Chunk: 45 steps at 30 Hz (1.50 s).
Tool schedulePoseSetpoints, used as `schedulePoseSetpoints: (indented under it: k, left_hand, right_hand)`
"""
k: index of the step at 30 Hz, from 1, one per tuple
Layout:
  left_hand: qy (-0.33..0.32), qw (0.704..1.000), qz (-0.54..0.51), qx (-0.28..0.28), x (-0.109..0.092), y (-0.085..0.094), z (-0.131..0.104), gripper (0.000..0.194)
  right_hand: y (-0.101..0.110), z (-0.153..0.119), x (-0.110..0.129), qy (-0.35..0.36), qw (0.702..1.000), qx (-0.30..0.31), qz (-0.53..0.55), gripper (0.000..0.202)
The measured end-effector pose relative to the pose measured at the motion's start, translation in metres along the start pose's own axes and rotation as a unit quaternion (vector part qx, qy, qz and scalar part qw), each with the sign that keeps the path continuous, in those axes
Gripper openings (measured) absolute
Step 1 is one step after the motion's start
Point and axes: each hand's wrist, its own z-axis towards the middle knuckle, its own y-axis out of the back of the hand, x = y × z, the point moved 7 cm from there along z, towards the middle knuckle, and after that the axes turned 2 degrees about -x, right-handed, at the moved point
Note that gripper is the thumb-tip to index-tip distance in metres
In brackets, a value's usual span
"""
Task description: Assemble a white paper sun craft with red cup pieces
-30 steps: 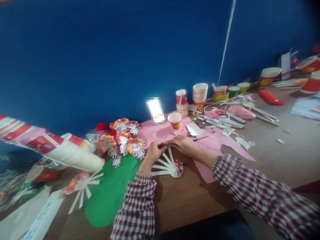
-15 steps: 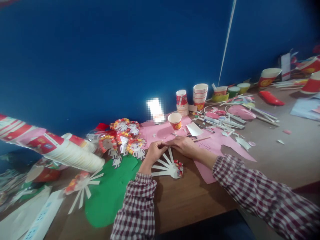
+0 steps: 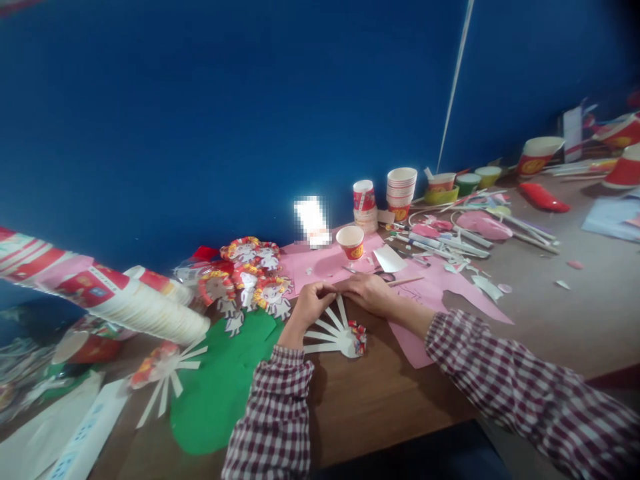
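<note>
A cut paper cup (image 3: 349, 343) lies on the brown table, its white strips spread out like a fan and its red printed part to the right. At the far ends of the strips my left hand (image 3: 311, 308) and my right hand (image 3: 371, 293) meet, fingers closed in a pinch. One upright strip runs up to their fingertips; the fingers hide its tip. Left of my left arm, a similar cut cup (image 3: 159, 367) rests with its strips over a green paper sheet (image 3: 220, 393).
Several cut-out paper figures (image 3: 245, 283) lie left of my hands. A paper cup (image 3: 350, 243) stands on pink paper (image 3: 313, 267), with cup stacks (image 3: 401, 190) behind. Pens (image 3: 450, 245) and scraps cover the right side. A long cup stack (image 3: 150, 310) leans at left.
Almost nothing differs. Both hands keep their pinch at the strip's end, and the cut cup stays where it was.
</note>
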Motion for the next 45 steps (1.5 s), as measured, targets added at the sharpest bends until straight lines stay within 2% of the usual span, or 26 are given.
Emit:
schedulePoseSetpoints:
  k: [14, 23, 27, 33, 38, 45]
  left_hand:
    - [0.003, 1.0, 0.02, 0.006, -0.003, -0.001, -0.001, 0.016]
    - [0.018, 0.999, -0.034, 0.019, 0.005, -0.005, 0.001, 0.035]
    - [0.012, 0.999, -0.013, 0.044, 0.001, -0.006, 0.0, 0.041]
    - [-0.011, 0.995, 0.067, 0.068, -0.012, -0.005, -0.003, 0.031]
    - [0.011, 0.995, 0.074, 0.07, -0.009, -0.005, -0.004, 0.033]
    - [-0.004, 0.996, 0.066, 0.064, -0.008, -0.004, -0.002, 0.029]
  right_hand:
    - [-0.002, 0.0, -0.001, -0.002, 1.0, -0.008, 0.002, 0.028]
    - [0.001, 0.0, 0.0, 0.002, 1.0, -0.025, 0.018, 0.024]
    - [0.001, -0.001, -0.001, 0.008, 0.999, -0.036, 0.025, 0.023]
    - [0.001, -0.001, -0.003, 0.001, 0.999, -0.041, 0.015, 0.021]
    - [0.001, -0.001, -0.001, 0.008, 0.999, -0.04, 0.02, 0.02]
    - [0.005, 0.0, -0.001, 0.004, 0.999, -0.046, 0.019, 0.022]
